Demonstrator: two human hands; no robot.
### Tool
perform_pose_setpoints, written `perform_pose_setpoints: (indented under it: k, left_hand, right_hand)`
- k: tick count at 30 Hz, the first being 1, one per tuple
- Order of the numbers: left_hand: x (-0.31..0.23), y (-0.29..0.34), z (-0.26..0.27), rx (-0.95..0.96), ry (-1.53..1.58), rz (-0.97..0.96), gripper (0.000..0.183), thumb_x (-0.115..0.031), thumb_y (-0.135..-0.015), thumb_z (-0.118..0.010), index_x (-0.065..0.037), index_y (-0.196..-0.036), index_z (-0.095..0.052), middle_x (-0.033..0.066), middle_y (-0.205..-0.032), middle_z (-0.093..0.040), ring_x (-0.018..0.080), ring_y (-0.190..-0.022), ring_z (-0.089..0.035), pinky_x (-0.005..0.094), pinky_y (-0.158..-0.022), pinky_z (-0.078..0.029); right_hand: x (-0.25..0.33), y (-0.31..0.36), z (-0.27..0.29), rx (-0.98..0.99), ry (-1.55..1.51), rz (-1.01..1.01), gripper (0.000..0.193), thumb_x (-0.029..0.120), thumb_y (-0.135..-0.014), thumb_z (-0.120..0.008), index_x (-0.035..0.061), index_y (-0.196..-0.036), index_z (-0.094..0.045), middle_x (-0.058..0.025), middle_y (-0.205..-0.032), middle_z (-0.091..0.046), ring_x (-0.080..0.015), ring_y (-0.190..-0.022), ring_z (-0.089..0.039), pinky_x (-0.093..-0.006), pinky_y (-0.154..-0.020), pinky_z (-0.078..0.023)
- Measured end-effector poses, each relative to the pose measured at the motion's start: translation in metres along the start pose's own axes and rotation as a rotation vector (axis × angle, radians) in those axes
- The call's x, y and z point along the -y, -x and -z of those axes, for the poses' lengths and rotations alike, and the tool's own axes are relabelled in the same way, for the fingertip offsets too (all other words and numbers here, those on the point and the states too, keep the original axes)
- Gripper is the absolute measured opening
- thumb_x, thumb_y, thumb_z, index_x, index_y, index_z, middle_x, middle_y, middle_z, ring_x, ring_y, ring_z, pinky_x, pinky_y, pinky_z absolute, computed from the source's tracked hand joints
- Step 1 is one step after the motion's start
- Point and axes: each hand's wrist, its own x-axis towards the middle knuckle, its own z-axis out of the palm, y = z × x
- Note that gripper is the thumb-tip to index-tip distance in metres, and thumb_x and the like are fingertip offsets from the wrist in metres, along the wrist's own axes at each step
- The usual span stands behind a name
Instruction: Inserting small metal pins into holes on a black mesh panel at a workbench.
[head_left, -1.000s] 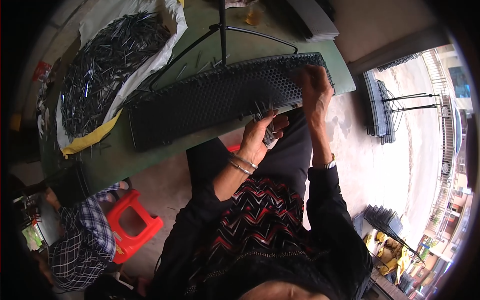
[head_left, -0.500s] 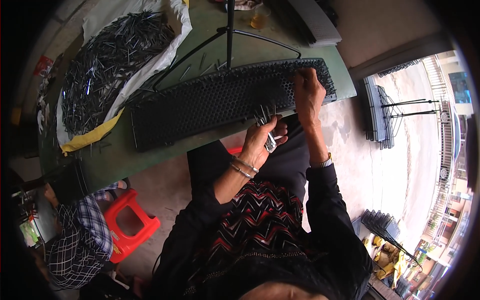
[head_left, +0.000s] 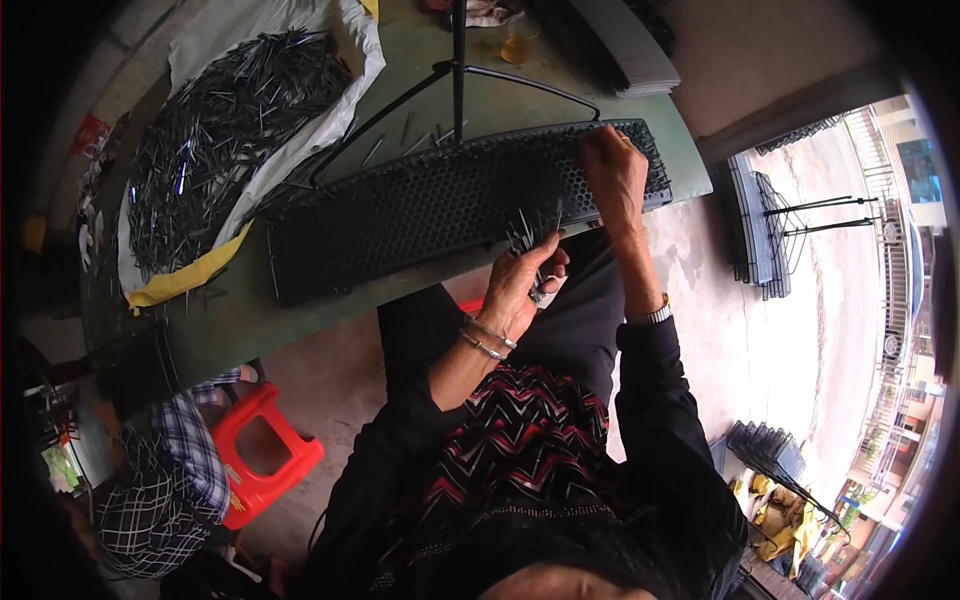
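A long black panel full of small holes (head_left: 400, 215) lies on the green table in front of me. Dark pins stand along its far edge and at its right end. My left hand (head_left: 522, 280), with bangles at the wrist, is closed round a bundle of thin metal pins (head_left: 525, 232) just off the panel's near edge. Over the right part of the panel is my right hand (head_left: 615, 175), its fingertips pinched together at the holes. Whatever is between those fingertips is too small or hidden to make out.
A white sack (head_left: 335, 130) heaped with dark pins stands at the left on the green table (head_left: 230, 335). A black metal stand (head_left: 459, 75) rises behind the panel. Grey panels (head_left: 625, 60) and a glass of amber liquid (head_left: 516, 48) are farther back. A person sits beside a red stool (head_left: 255, 500).
My right hand has shifted slightly left and toward the far edge of the panel. The pins in my left hand have fanned out a little differently.
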Motion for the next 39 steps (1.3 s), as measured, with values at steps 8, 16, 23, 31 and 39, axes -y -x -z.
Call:
perform_pose_setpoints:
  k: [8, 16, 23, 31, 39]
  left_hand:
    - [-0.001, 0.006, -0.006, -0.017, -0.042, -0.013, 0.014, -0.015, -0.088, -0.067, -0.002, -0.089, -0.063, 0.0048, -0.070, -0.059, 0.0105, -0.057, -0.052, 0.0201, -0.043, -0.034]
    - [-0.002, 0.003, -0.001, -0.027, -0.096, 0.008, 0.025, -0.022, -0.088, -0.069, -0.001, -0.100, -0.063, 0.0033, -0.073, -0.058, 0.0093, -0.060, -0.052, 0.0196, -0.048, -0.037]
    - [-0.006, 0.005, -0.006, -0.062, -0.142, -0.034, 0.021, -0.021, -0.087, -0.069, -0.001, -0.094, -0.065, 0.0025, -0.071, -0.059, 0.0088, -0.057, -0.051, 0.0201, -0.045, -0.034]
    - [-0.010, 0.005, -0.016, -0.061, -0.213, -0.063, 0.018, -0.021, -0.087, -0.068, -0.004, -0.092, -0.066, 0.0064, -0.075, -0.066, 0.0123, -0.059, -0.060, 0.0203, -0.043, -0.033]
    - [-0.012, 0.002, -0.014, -0.057, -0.321, -0.046, 0.017, -0.021, -0.089, -0.066, -0.005, -0.096, -0.066, 0.0092, -0.082, -0.070, 0.0149, -0.065, -0.066, 0.0196, -0.043, -0.033]
  right_hand:
    - [-0.001, 0.008, 0.003, 0.079, 0.007, 0.049, 0.009, 0.010, -0.083, -0.063, 0.0062, -0.091, -0.064, -0.0116, -0.081, -0.059, -0.0291, -0.073, -0.060, -0.0355, -0.065, -0.047]
    - [0.003, 0.005, -0.006, 0.114, 0.265, -0.068, 0.013, 0.023, -0.085, -0.062, 0.0136, -0.093, -0.066, -0.0118, -0.090, -0.056, -0.0311, -0.080, -0.060, -0.0414, -0.069, -0.048]
    - [0.006, 0.021, 0.008, 0.077, 0.160, -0.011, 0.023, 0.027, -0.087, -0.062, 0.0109, -0.102, -0.069, -0.0130, -0.091, -0.058, -0.0295, -0.081, -0.061, -0.0385, -0.070, -0.048]
    - [0.024, 0.035, 0.056, 0.686, -0.606, -0.387, 0.022, 0.020, -0.091, -0.061, -0.0015, -0.098, -0.061, -0.0077, -0.077, -0.061, -0.0181, -0.071, -0.066, -0.0288, -0.056, -0.052]
    - [0.031, 0.032, 0.061, 0.776, -0.700, -0.506, 0.016, 0.017, -0.088, -0.062, 0.0013, -0.088, -0.061, 0.0005, -0.073, -0.055, -0.0064, -0.070, -0.051, -0.0253, -0.061, -0.041]
